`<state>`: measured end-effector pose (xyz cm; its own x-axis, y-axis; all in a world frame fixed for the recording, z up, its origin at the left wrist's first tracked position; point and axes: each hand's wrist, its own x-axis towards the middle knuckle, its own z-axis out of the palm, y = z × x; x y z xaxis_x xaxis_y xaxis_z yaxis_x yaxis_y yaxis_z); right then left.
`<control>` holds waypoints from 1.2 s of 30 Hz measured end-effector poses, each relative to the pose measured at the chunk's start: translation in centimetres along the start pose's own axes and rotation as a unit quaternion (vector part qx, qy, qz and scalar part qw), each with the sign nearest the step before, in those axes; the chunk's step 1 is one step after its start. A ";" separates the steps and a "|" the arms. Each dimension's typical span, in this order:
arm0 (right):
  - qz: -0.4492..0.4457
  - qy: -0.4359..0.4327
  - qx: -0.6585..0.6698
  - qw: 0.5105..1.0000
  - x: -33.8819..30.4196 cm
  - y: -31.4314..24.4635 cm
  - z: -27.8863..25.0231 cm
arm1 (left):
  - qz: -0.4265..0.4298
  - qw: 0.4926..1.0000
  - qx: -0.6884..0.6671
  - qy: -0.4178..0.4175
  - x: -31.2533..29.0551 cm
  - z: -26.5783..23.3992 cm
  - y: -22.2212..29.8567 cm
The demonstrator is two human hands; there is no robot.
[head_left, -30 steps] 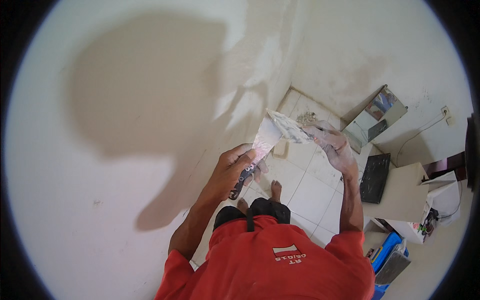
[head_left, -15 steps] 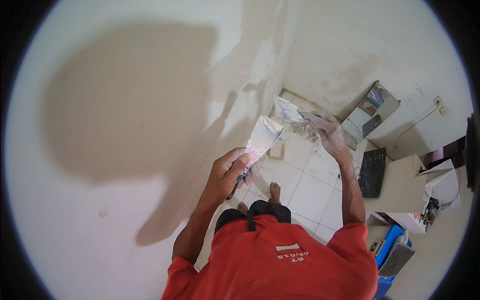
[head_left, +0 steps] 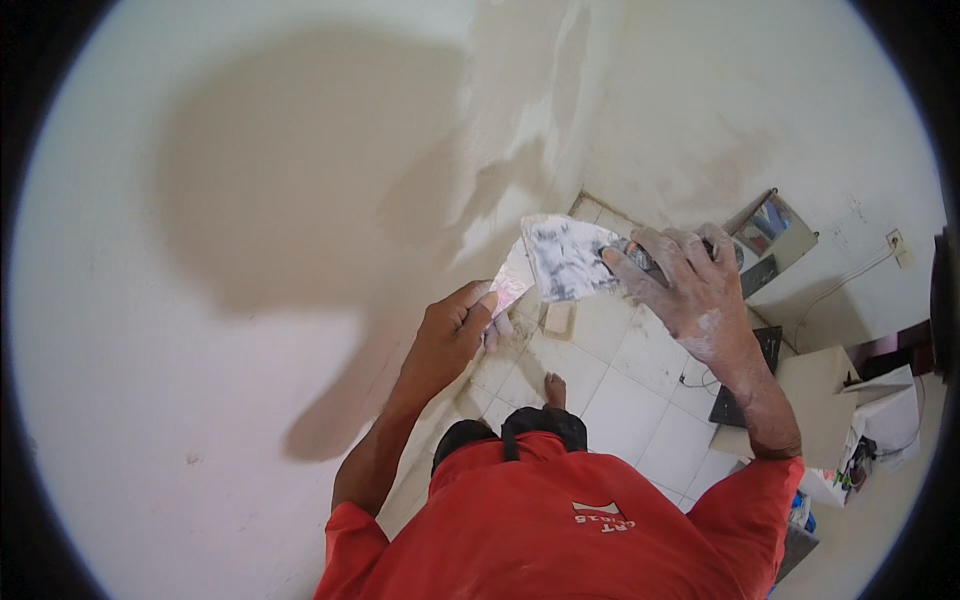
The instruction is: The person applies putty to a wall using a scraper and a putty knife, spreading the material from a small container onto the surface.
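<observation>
My left hand (head_left: 462, 325) is closed around a putty knife (head_left: 514, 277) with a white-smeared blade and a pinkish patch near the thumb. In my right hand (head_left: 690, 285), powdered with white, a wider putty knife (head_left: 570, 258) is gripped by its dark handle. Its broad blade is streaked white and grey and overlaps the far end of the left knife's blade. Whether the two blades touch, I cannot tell. The wall (head_left: 250, 380) beside my left arm has damp-looking patches near the corner.
On the tiled floor (head_left: 625, 405) lies a small beige tray (head_left: 560, 320), with my foot (head_left: 555, 390) close by. A mirror (head_left: 770, 225) leans on the right wall, below a socket (head_left: 898, 245) with a cable. Beyond my right arm stands a pale cabinet (head_left: 800, 390).
My right hand has turned over and come nearer, bringing the wide putty knife's blade across the left one. My left hand stays about where it was, with its knife tilted more to the side.
</observation>
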<state>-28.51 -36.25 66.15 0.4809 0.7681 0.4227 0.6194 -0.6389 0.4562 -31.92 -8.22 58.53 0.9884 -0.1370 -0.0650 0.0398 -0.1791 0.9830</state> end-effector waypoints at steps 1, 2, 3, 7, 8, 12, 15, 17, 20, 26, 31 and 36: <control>-0.004 0.005 -0.001 1.000 -0.1 0.1 0.3 | 0.024 0.999 0.020 0.006 0.1 0.2 -0.1; 0.003 -0.004 -0.020 1.000 -0.1 0.2 0.9 | 0.026 0.999 0.022 0.012 0.1 0.2 -0.4; 0.010 -0.011 -0.039 0.999 0.1 0.5 1.7 | 0.032 0.997 0.051 0.044 -0.1 0.1 -1.0; 0.066 -0.012 -0.024 0.997 0.0 6.3 7.0 | 0.009 0.990 0.107 0.091 0.4 0.9 0.5; 0.093 -0.017 0.026 0.995 0.1 7.5 9.4 | 0.010 0.990 0.112 0.088 0.9 0.9 -0.3; 0.210 0.094 0.439 0.868 -0.9 6.0 21.5 | -0.107 0.983 0.048 0.138 -1.1 3.0 -7.4; 0.225 0.242 0.465 0.821 1.1 4.6 29.3 | -0.156 0.980 0.017 0.123 -2.2 5.6 -13.6; 0.219 0.297 0.432 0.823 3.1 3.7 33.4 | -0.215 0.968 -0.031 0.123 -3.3 8.3 -17.7; 0.217 0.347 0.365 0.836 5.7 3.0 37.3 | -0.218 0.969 -0.008 0.113 -5.9 10.9 -23.6; 0.204 0.369 0.374 0.826 8.7 2.7 40.6 | -0.280 0.944 -0.066 0.159 -7.9 13.5 -26.5; 0.247 0.289 0.372 0.847 6.4 -0.2 44.4 | -0.273 0.942 -0.108 0.163 -7.4 13.4 -26.1; 0.305 0.236 0.524 0.759 1.7 -3.5 41.8 | -0.303 0.944 -0.037 0.127 -9.0 12.5 -29.3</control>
<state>-3.96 -30.88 32.57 0.7548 0.0839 0.6506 0.6425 -0.2946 -0.7074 -43.83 -13.89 28.14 0.7836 0.2081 -0.5854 0.6102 -0.0799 0.7882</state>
